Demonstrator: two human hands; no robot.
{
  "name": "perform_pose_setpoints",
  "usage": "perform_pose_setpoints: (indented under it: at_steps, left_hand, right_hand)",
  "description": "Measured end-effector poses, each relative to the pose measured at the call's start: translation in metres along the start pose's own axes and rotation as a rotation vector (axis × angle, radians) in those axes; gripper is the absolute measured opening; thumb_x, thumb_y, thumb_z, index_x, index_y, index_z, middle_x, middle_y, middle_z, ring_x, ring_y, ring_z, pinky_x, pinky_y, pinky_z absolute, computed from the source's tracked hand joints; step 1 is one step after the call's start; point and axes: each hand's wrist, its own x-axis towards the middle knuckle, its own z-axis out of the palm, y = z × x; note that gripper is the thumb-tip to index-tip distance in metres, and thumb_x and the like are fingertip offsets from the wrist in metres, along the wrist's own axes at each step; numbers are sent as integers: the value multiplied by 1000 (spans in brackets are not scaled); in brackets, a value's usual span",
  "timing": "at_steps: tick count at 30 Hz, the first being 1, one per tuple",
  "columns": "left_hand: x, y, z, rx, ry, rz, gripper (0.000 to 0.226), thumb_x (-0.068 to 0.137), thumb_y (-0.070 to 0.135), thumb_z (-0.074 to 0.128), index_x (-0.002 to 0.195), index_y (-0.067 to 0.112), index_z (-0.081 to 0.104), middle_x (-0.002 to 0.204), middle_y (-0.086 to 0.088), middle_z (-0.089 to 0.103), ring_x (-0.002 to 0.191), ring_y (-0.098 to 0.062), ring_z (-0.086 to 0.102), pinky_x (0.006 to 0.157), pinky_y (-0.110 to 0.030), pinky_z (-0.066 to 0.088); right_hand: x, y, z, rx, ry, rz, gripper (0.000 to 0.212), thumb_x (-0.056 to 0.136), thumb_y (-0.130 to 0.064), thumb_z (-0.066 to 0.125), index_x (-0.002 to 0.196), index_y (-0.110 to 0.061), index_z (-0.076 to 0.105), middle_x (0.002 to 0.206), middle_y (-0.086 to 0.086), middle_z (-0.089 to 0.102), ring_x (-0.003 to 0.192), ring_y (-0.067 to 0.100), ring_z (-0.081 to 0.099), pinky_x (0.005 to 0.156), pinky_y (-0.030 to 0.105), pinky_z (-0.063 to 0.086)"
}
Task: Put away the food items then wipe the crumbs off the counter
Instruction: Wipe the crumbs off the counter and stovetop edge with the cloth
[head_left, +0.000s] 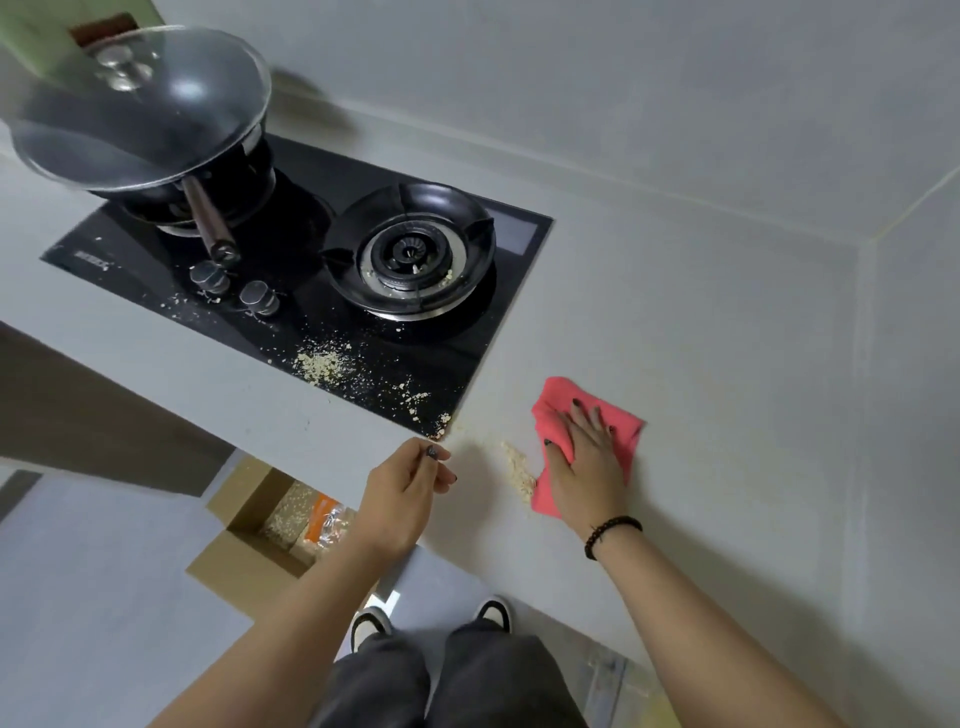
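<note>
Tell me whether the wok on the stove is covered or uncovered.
Covered. A glass lid with a metal knob sits over the wok on the left burner.

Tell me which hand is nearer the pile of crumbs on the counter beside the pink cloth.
Right. The right hand presses flat on the pink cloth, whose edge touches the crumb pile. The left hand hovers at the counter edge, left of the pile, apart from it.

I count two burners (410, 254), two knobs (258, 298), one wok (140, 119), one cloth (587, 441), one box (260, 525) and my two shoes (493, 613).
</note>
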Motion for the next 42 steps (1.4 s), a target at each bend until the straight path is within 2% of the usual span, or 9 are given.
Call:
perform_pose_setpoints:
  at_steps: [8,14,20,24,27,31,36,39,42]
  left_hand:
    - [-10,-13,-26,-45,53,-44,26,101,11,36,93,16,60,80,1,70,74,-12,64,76,-31,51]
    - [-10,-22,-33,-93,71,-55,25,100,10,37,96,15,61,82,-1,71,79,-17,65,76,-30,51]
    - [-14,-18,-39,-135,87,-44,25,100,13,36,97,15,61,84,-1,70,79,-14,65,74,-24,50]
    - [-16,-27,-45,-153,91,-48,25,101,13,37,97,14,62,84,-2,70,81,-18,66,77,-30,52]
    - [-18,-33,-48,-149,96,-59,25,101,12,37,97,14,62,83,-2,71,80,-18,66,74,-29,51]
    - [-21,-41,-52,-143,90,-66,25,100,12,38,95,16,62,81,0,71,78,-16,67,75,-31,51]
    - [-27,-49,-63,-160,101,-77,26,100,12,37,95,17,62,81,1,71,79,-15,67,76,-32,52]
    - [-27,-57,-72,-187,109,-80,26,100,12,38,94,16,63,80,0,71,79,-18,67,76,-34,53]
    - [-22,-65,-84,-183,97,-82,26,100,13,38,95,16,63,80,1,71,78,-16,67,74,-33,53]
  right_hand:
    - [-17,-30,51,-139,-180,-291,73,80,-48,22,140,-13,44,150,0,36,144,15,20,119,29,2]
    - [-20,-44,40,97,-314,-176,52,91,-30,43,141,-19,43,149,-8,36,142,5,22,116,21,10]
    - [-40,-43,-12,357,-79,-39,42,95,-11,50,135,-26,50,139,-13,48,131,1,40,111,25,31]
    - [-56,-30,-40,309,-5,-48,45,95,-17,50,136,-35,44,137,-21,46,129,-3,40,109,21,29]
    - [-66,-9,-46,204,38,-33,47,94,-24,46,140,-26,42,142,-19,37,136,0,29,113,27,24]
    - [-74,18,-23,104,101,88,60,88,-42,39,143,-18,41,149,-11,32,142,11,23,116,42,24]
    - [-71,7,14,-32,202,151,62,84,-37,34,139,-10,45,149,4,38,143,20,24,118,32,12]
    - [-75,-5,32,-46,203,175,69,82,-44,28,140,-10,44,150,3,37,144,19,22,118,31,12]
    - [-82,-22,55,-48,263,189,62,83,-30,37,140,-5,43,148,7,39,142,23,26,118,33,15]
